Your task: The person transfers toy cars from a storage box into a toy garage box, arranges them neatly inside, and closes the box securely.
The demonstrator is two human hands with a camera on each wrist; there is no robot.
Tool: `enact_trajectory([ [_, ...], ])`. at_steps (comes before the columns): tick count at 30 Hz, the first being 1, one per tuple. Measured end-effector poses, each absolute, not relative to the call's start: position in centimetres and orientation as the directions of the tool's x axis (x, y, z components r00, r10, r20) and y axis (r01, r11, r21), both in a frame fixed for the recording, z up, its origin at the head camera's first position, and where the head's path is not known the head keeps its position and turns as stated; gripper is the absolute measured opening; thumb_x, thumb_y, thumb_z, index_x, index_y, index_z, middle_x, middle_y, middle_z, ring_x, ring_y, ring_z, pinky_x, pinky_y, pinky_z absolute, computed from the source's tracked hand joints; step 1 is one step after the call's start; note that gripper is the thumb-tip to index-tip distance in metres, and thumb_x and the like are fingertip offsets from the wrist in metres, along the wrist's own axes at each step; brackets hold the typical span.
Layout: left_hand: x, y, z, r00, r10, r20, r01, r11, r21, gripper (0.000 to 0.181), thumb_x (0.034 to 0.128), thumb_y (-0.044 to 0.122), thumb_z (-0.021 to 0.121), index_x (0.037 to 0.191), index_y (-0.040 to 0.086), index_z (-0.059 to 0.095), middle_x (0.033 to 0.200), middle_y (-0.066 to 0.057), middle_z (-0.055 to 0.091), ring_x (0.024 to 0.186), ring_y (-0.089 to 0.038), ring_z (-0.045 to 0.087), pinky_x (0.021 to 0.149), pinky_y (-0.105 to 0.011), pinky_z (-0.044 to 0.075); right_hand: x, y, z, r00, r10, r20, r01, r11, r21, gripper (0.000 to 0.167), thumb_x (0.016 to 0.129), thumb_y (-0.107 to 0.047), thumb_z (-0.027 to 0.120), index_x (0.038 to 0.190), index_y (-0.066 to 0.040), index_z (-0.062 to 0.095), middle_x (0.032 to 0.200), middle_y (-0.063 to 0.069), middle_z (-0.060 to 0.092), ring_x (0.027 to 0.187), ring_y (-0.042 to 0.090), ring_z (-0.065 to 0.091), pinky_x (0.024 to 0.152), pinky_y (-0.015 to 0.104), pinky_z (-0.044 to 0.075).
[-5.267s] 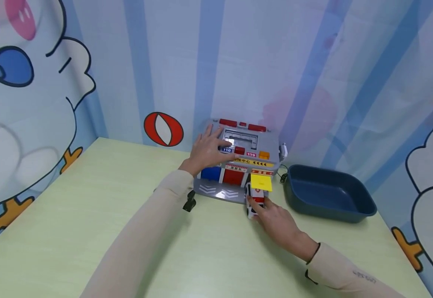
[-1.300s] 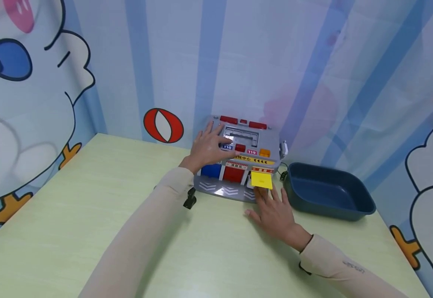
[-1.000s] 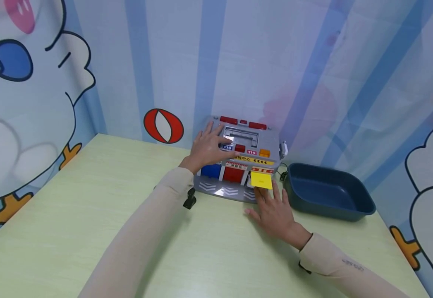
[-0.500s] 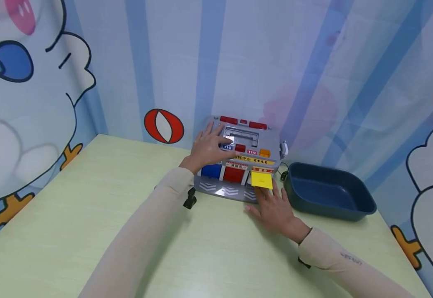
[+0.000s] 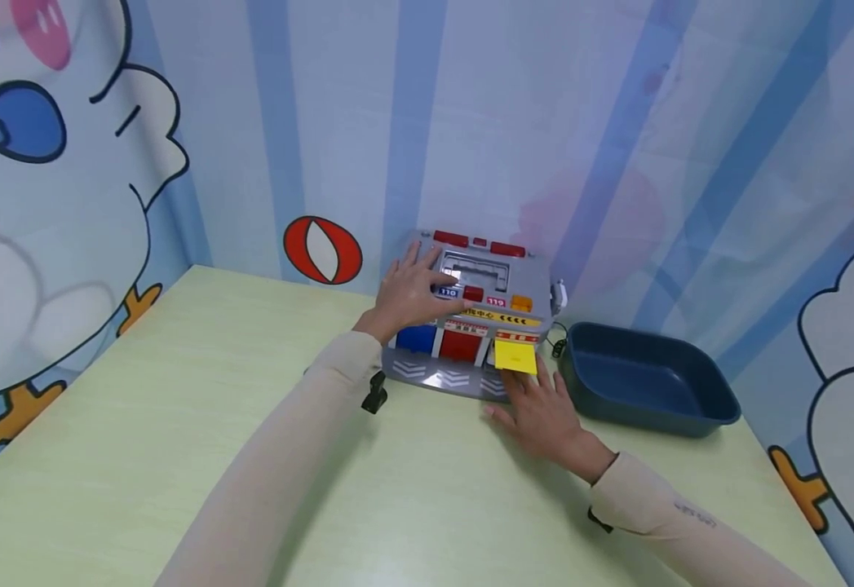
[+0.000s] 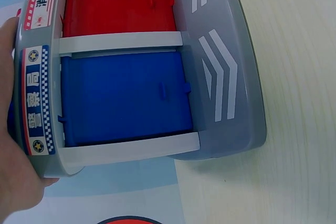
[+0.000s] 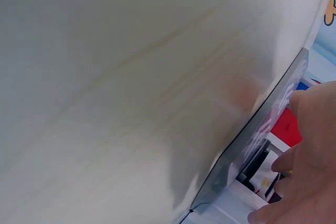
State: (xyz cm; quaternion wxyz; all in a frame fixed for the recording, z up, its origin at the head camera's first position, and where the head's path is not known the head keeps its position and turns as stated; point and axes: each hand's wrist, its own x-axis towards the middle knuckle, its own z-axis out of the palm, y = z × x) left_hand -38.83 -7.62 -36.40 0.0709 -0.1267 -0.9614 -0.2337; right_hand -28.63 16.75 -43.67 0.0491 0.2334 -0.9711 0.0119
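Observation:
A grey toy rescue station stands against the curtain, with a blue door and a red door both down. Its yellow door is flipped up over the right bay. My left hand rests on the station's top left, fingers spread. At the right bay, my right hand reaches under the yellow door with extended fingers, their tips partly hidden. Inside that bay sits a white toy ambulance, mostly covered in the head view; the right wrist view shows fingers close by it, contact unclear.
A dark blue basin stands just right of the station, a small dark cord between them. The pale green table runs back to a striped cartoon curtain.
About five seconds ago my right hand gripped the ambulance on the ramp; it is now inside the right bay and that hand's fingers are extended. Over the last second, hardly anything moves.

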Motion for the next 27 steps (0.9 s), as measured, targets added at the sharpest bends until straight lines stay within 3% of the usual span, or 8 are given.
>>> enact_trajectory([
  [14,-38.9,-7.6,-36.4,-0.961,0.203,0.186,0.265,0.862,0.432,0.068,0.0833,0.068,0.062,0.139,0.029,0.061,0.169,-0.001,0.018,0.158,-0.029,-0.004,0.126,-0.057,0.006,-25.9,17.2,-42.2,-0.876,-0.474,0.090,-0.476,0.880,0.002,0.074,0.099,-0.053,0.050,0.157,-0.011,0.031,0.161,0.018,0.034,0.148,0.046,0.031,0.114,0.071,0.027],
  [22,-38.9,-7.6,-36.3,-0.964,0.197,0.181,0.258,0.865,0.430,0.069,0.0828,0.068,0.063,0.141,0.031,0.058,0.169,-0.001,0.017,0.158,-0.030,-0.004,0.126,-0.057,0.006,-23.8,17.1,-41.7,-0.855,-0.513,0.072,-0.515,0.857,-0.015,0.072,0.100,-0.054,0.049,0.153,-0.007,0.040,0.161,0.017,0.035,0.150,0.039,0.031,0.116,0.066,0.028],
  [27,-39.0,-7.4,-36.3,-0.965,0.194,0.175,0.252,0.866,0.432,0.070,0.0825,0.067,0.064,0.143,0.033,0.055,0.169,-0.001,0.017,0.158,-0.030,-0.004,0.126,-0.057,0.005,-22.8,16.6,-41.2,-0.833,-0.550,0.050,-0.553,0.830,-0.073,0.075,0.100,-0.058,0.045,0.155,-0.009,0.035,0.165,0.013,0.026,0.153,0.037,0.025,0.118,0.064,0.026],
])
